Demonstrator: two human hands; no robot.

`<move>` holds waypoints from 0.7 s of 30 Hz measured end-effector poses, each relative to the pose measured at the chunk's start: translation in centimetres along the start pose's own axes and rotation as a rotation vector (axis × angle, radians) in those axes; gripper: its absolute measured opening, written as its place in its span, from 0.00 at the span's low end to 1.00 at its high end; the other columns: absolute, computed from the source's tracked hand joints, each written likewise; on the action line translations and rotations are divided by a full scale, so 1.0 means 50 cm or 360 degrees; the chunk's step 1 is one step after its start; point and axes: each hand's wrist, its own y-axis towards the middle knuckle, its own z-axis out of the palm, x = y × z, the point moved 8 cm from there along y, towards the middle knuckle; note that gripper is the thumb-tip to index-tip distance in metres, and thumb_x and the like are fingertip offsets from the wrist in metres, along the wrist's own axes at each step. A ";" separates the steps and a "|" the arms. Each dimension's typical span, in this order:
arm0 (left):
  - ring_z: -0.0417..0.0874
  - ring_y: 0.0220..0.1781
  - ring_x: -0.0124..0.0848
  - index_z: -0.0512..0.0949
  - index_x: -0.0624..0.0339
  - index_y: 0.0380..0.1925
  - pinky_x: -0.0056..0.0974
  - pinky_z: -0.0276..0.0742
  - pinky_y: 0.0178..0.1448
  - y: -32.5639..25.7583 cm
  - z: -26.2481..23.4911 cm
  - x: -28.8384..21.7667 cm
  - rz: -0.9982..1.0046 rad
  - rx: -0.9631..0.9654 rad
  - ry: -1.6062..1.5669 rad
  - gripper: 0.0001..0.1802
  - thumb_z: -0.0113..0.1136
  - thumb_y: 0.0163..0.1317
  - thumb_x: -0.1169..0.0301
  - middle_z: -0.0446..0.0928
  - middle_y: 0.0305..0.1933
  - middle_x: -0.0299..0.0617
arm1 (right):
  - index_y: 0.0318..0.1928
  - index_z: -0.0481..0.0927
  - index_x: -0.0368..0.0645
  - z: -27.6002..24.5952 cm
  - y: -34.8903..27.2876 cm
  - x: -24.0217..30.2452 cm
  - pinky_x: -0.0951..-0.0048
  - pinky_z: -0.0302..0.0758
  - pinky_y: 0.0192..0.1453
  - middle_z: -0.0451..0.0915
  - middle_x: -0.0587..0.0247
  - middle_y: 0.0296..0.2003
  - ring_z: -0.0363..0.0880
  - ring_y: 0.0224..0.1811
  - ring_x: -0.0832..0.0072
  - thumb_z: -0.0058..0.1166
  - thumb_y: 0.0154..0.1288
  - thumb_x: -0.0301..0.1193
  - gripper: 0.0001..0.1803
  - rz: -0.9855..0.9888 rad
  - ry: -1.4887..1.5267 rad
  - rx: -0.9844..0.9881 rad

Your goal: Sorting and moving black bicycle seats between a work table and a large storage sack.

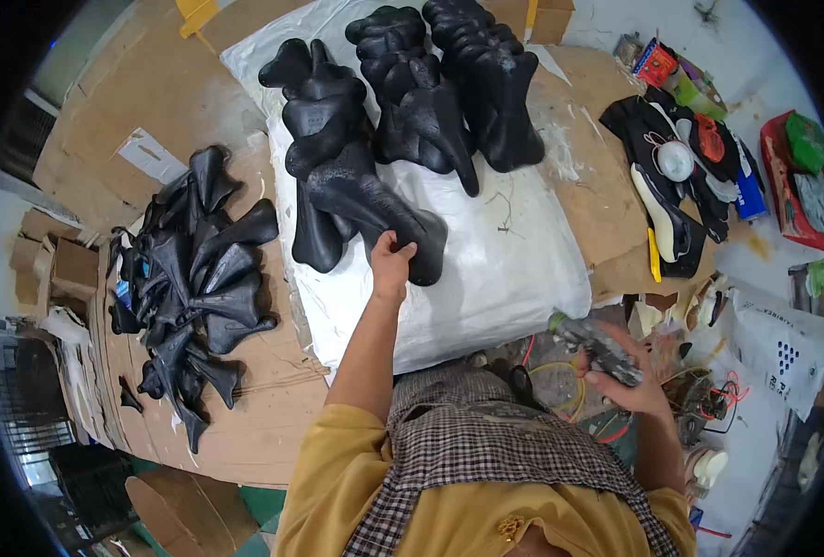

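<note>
My left hand (392, 266) is closed on the near end of a glossy black piece shaped like a bicycle saddle (365, 190), thumb and fingers pinching its edge. That piece lies at the front of a row of overlapping similar pieces on a white sheet-covered pad (495, 269). Two more rows of black saddle-shaped pieces (421, 111) (500, 93) lie beyond and to the right. My right hand (642, 376), off the pad's near right corner, grips a dark, grey-flecked cylindrical tool (602, 349) with a greenish end. Its kind is not clear.
Left of the pad, a heap of thinner black pieces (209, 269) covers part of the cardboard-topped table (272, 418). On the right lie black cloth and a cream-edged item (658, 218), then a red tray (783, 218) of bags. Wires and hoses (570, 390) tangle below my right hand.
</note>
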 end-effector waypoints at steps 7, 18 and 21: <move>0.76 0.42 0.30 0.74 0.61 0.36 0.32 0.69 0.51 -0.096 -0.154 -0.176 -0.0166 0.0120 -0.0293 0.12 0.53 0.50 0.84 0.77 0.37 0.36 | 0.57 0.66 0.35 0.029 0.053 0.066 0.81 0.69 0.44 0.78 0.64 0.37 0.74 0.39 0.82 0.59 0.53 0.28 0.30 -0.0206 -0.0168 0.0072; 0.77 0.41 0.32 0.76 0.63 0.35 0.34 0.71 0.50 -0.165 -0.292 -0.174 -0.0554 0.0335 -0.0349 0.15 0.54 0.44 0.86 0.78 0.38 0.38 | 0.60 0.61 0.35 0.068 0.060 0.078 0.75 0.73 0.45 0.76 0.61 0.36 0.75 0.38 0.77 0.59 0.52 0.25 0.34 -0.0316 -0.0054 0.0147; 0.76 0.43 0.33 0.75 0.60 0.35 0.35 0.68 0.54 -0.146 -0.469 -0.239 -0.0068 0.0012 -0.0387 0.13 0.55 0.46 0.81 0.77 0.40 0.39 | 0.61 0.59 0.35 0.095 0.048 0.055 0.73 0.72 0.46 0.75 0.60 0.38 0.74 0.40 0.76 0.58 0.53 0.24 0.35 -0.0176 -0.0022 0.0153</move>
